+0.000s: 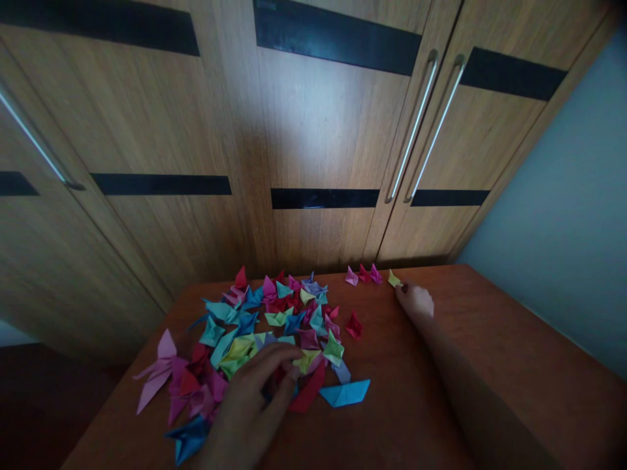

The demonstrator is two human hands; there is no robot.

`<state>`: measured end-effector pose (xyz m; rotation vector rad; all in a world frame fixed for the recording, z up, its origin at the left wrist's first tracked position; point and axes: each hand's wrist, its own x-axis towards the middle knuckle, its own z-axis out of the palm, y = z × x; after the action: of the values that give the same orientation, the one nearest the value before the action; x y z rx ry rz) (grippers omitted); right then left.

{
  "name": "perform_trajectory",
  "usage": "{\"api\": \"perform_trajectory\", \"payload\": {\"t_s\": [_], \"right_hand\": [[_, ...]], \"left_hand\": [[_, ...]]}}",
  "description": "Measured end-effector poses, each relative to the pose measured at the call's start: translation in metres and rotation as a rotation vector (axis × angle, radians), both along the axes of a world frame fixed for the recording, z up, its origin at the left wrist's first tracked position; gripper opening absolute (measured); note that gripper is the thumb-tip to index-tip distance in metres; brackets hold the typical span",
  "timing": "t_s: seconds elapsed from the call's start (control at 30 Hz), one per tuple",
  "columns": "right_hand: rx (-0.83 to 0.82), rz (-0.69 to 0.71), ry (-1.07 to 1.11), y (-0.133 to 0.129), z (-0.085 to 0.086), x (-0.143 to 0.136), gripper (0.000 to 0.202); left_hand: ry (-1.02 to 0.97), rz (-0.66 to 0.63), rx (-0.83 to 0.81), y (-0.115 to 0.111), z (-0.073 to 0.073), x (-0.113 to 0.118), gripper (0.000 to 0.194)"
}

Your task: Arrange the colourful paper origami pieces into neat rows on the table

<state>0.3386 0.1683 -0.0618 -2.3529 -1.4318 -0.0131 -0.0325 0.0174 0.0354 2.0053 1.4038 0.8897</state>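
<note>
Yellow origami pieces (393, 279) sit pinched in the left hand (257, 395) and outstretched right hand (416, 302).

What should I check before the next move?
Right hand at the far yellow boat: ok.
Right-hand grip on it secure: cannot tell.
Left hand clear of the paper pile: not ok, it is among the pieces.
Left-hand pinch on the near yellow boat: cannot tell.
Three pink and red boats in a row, peaks up: ok.
Bright blue boat apart from left hand: ok.
</note>
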Motion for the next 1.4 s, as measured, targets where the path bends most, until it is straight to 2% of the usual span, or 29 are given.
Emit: {"api": "perform_trajectory", "payload": {"t_s": [0.13, 0.4, 1.03, 1.4], "right_hand": [[-0.057, -0.014, -0.023, 0.012, -0.005, -0.005, 0.038], [-0.116, 0.003, -0.065, 0.026, -0.006, -0.006, 0.038], [-0.111, 0.0, -0.093, 0.022, -0.009, -0.007, 0.039], [-0.081, 0.006, -0.073, 0.014, -0.005, -0.008, 0.034]], "left_hand": [[-0.023, 0.047, 0.044, 0.0, 0.001, -0.003, 0.018], [-0.002, 0.043, 0.091, 0.004, -0.004, -0.006, 0.018], [0.013, -0.008, 0.131, 0.0, 0.005, -0.003, 0.015], [0.055, 0.002, 0.113, 0.0, 0.0, -0.005, 0.016]]}}
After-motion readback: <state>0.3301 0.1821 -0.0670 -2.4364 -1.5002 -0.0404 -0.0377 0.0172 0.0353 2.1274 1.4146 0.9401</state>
